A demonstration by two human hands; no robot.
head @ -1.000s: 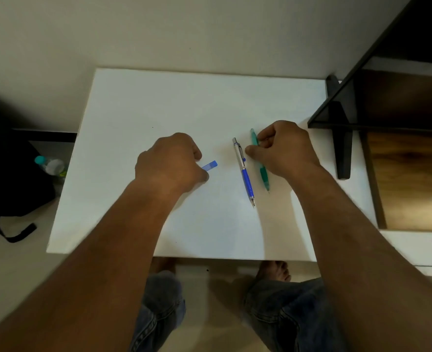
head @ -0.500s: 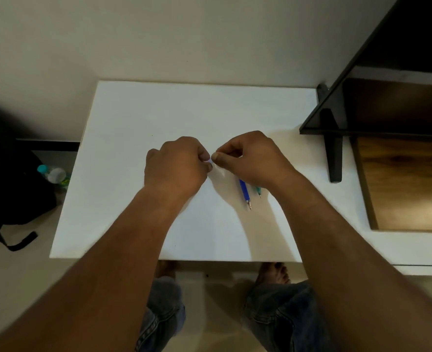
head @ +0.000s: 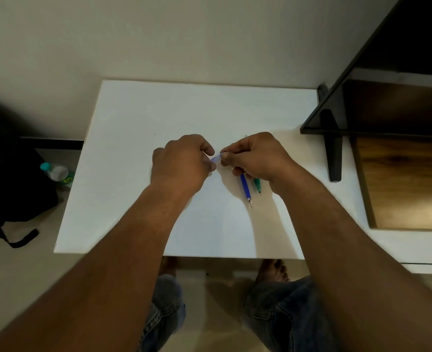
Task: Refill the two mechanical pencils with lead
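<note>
Blue pencil, green pencil tops under right hand; lead case, seemingly, blurred.

Setting: a domestic room, a home study corner. Evidence: small white worktop set against a plain beige wall. Black backpack and water bottle on the floor at left. Dark shelf unit at right. Bare feet at lower centre.

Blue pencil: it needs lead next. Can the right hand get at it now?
Probably yes: the blue pencil lies just under the right hand, nothing between, though that hand pinches the lead case.
</note>
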